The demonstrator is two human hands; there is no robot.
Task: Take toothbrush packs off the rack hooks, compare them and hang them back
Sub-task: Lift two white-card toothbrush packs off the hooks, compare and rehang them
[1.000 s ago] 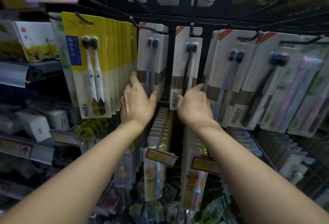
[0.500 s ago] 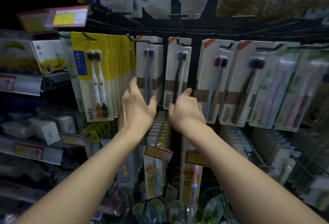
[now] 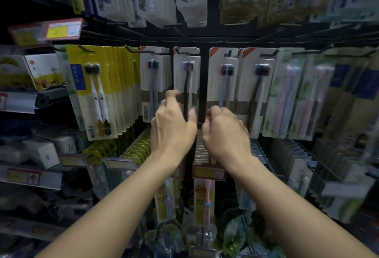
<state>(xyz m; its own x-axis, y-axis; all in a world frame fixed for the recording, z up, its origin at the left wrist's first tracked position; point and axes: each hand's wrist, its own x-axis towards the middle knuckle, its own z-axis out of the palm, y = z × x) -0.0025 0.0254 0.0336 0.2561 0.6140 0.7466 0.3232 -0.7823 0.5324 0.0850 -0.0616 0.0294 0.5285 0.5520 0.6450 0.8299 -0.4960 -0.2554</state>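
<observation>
The rack (image 3: 205, 38) fills my view, hooks loaded with toothbrush packs. My left hand (image 3: 173, 128) pinches the lower part of the white pack (image 3: 187, 77) hanging on the centre hook. My right hand (image 3: 224, 132) curls beside it; I cannot tell whether those fingers grip anything.

This was a shop aisle, the toothbrush section. Rows of black metal rack hooks (image 3: 133, 49) carried many identical carded blister packs: yellow-backed twin toothbrush packs (image 3: 92, 91), white card packs with dark-headed toothbrushes (image 3: 187, 81), and pale green packs with pink brushes (image 3: 287, 98). A red and yellow price tag (image 3: 61, 30) stuck out from a hook. At left, grey shelf rails with price labels (image 3: 24, 176) held boxed goods (image 3: 44, 151).
</observation>
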